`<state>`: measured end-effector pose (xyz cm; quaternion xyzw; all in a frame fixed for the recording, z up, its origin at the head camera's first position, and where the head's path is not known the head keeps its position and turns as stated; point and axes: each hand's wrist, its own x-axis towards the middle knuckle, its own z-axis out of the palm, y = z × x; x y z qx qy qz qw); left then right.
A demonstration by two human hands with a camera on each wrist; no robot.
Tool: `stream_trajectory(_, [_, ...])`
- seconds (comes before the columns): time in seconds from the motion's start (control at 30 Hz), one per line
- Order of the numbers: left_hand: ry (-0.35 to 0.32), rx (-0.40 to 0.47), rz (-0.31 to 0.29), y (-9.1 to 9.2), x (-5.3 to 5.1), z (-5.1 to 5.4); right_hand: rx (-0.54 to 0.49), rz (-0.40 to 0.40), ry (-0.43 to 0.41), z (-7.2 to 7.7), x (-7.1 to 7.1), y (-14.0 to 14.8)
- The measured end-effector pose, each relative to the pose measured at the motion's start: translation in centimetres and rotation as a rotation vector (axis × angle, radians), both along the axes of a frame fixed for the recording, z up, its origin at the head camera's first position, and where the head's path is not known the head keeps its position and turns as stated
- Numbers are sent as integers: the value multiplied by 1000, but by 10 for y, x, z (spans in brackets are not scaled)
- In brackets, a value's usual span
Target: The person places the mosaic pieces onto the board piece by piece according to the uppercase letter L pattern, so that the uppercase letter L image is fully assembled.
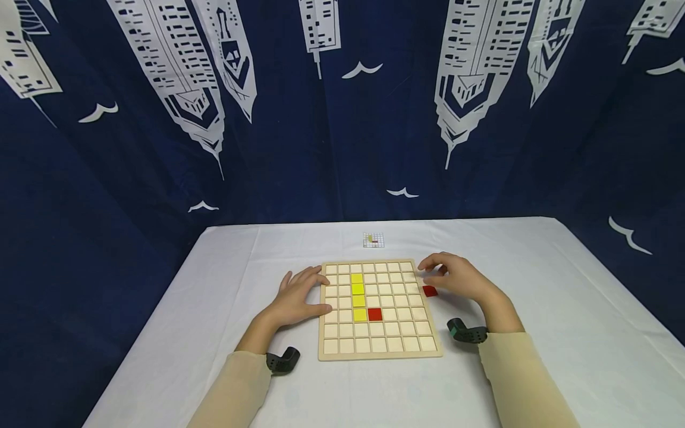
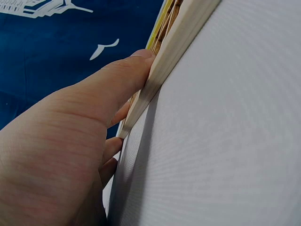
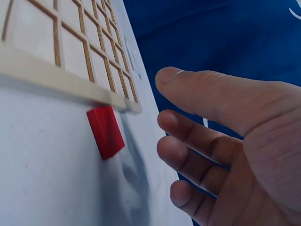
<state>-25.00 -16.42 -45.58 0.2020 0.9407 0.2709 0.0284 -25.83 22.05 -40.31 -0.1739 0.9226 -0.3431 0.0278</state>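
A wooden grid board [image 1: 380,357] lies flat on the table. Several yellow square tiles [image 1: 358,301] form a column in it, and a red tile [image 1: 375,314] sits just right of the lowest yellow one. My left hand [image 1: 297,298] rests at the board's left edge, its thumb and a finger touching the frame and the other fingers spread. Beyond the right edge lies a loose red tile [image 1: 430,291], also seen close up in the right wrist view [image 3: 106,132]. My right hand [image 1: 458,276] hovers near that tile, fingers loosely bent, holding nothing.
Behind the board lies a small printed card [image 1: 373,240] with a coloured grid pattern. A white cloth [image 1: 214,285] covers the table, and a dark blue curtain [image 1: 321,154] hangs behind it. Each wrist wears a black camera band [image 1: 467,331].
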Motion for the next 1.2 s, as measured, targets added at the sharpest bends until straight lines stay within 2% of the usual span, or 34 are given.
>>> stream_trajectory(0.23, [0,-3,6,0,0,-1,29,6,-60,-2,-2,5])
stream_trajectory(0.53, [-2,-7,4,-1,0,0,41,74,-124,-11,-2,10])
stream_trajectory(1.2, [3,-5,1,0,0,1,63,40,-108,-20,-4,9])
